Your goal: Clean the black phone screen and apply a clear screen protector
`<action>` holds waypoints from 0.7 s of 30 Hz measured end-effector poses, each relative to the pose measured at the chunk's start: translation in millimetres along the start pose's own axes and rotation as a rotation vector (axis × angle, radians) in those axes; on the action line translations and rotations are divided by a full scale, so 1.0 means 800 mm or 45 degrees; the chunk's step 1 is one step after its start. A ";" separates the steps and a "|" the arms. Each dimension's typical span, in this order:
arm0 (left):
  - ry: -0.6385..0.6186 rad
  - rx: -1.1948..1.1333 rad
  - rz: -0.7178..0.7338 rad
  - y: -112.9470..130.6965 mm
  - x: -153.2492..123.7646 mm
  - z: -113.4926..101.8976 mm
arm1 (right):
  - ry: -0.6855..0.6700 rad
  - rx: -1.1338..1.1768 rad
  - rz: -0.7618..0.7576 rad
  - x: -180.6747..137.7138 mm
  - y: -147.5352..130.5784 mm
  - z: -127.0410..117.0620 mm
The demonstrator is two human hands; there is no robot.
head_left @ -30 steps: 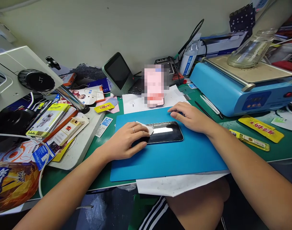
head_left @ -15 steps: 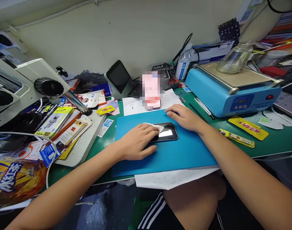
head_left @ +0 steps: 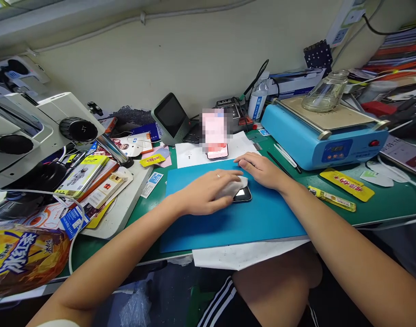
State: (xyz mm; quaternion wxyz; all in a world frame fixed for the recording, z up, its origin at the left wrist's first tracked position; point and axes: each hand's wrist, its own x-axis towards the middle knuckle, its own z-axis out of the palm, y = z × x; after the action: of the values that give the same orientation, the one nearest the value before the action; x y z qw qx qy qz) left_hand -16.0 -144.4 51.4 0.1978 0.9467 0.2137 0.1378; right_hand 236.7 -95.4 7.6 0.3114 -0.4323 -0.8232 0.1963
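A black phone (head_left: 243,195) lies face up on a blue mat (head_left: 235,222); only its right end shows. My left hand (head_left: 208,190) covers most of it and presses a small white wipe (head_left: 235,185) flat onto the screen. My right hand (head_left: 260,168) rests palm down at the phone's far right edge, fingers pointing left, steadying it. A ring sits on one finger of my left hand.
A microscope (head_left: 40,122) and a pile of packets fill the left side. A blue heating machine (head_left: 325,138) with a glass jar (head_left: 325,92) on top stands at the right. Behind the mat are a second phone (head_left: 217,152) on white paper, and a small screen device (head_left: 170,118).
My left hand slid the wipe to the right along the screen, covering more of the phone. My right hand stayed at the phone's far edge. The camera view tilted upward.
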 end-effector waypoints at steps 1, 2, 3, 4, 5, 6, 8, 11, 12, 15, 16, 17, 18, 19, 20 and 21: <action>0.081 -0.033 -0.064 -0.006 -0.012 -0.007 | -0.002 -0.004 0.008 0.000 0.000 0.000; 0.145 -0.045 -0.132 -0.012 -0.024 -0.014 | -0.003 -0.009 0.016 0.000 0.000 0.000; 0.174 -0.040 -0.216 -0.019 -0.036 -0.018 | -0.005 -0.015 0.024 0.001 0.000 -0.001; 0.170 -0.025 -0.292 -0.026 -0.047 -0.020 | -0.006 -0.021 0.031 0.001 0.000 -0.001; 0.141 -0.009 -0.338 -0.032 -0.056 -0.020 | -0.005 -0.029 0.036 0.002 0.000 -0.003; 0.116 0.009 -0.346 -0.038 -0.062 -0.018 | -0.003 -0.038 0.039 0.003 -0.002 -0.004; 0.064 0.055 -0.315 -0.045 -0.066 -0.009 | 0.016 -0.062 0.045 0.002 -0.011 -0.008; 0.062 0.165 -0.296 -0.050 -0.062 0.002 | 0.009 -0.111 0.001 -0.009 -0.043 -0.011; 0.082 0.191 -0.295 -0.050 -0.061 0.005 | -0.066 -0.147 -0.065 -0.016 -0.056 -0.009; 0.129 0.238 -0.287 -0.051 -0.059 0.007 | -0.328 -0.251 -0.139 -0.041 -0.093 0.003; 0.142 0.243 -0.288 -0.051 -0.059 0.007 | -0.386 -0.296 -0.141 -0.050 -0.101 0.008; 0.153 0.244 -0.292 -0.051 -0.059 0.007 | -0.421 -0.334 -0.123 -0.059 -0.106 0.012; 0.165 0.241 -0.302 -0.052 -0.060 0.007 | -0.444 -0.373 -0.092 -0.069 -0.108 0.014; 0.170 0.236 -0.315 -0.051 -0.061 0.007 | -0.453 -0.409 -0.061 -0.078 -0.108 0.015; 0.173 0.232 -0.327 -0.051 -0.061 0.007 | -0.448 -0.441 -0.031 -0.088 -0.106 0.015; 0.173 0.229 -0.339 -0.051 -0.061 0.007 | -0.437 -0.467 -0.010 -0.097 -0.105 0.015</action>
State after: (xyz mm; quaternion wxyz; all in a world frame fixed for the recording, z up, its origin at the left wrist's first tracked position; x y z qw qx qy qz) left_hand -71.0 -135.2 20.0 0.1141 0.9124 0.3614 0.1545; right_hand 212.8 -206.9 22.3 0.0840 -0.4387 -0.8875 0.1129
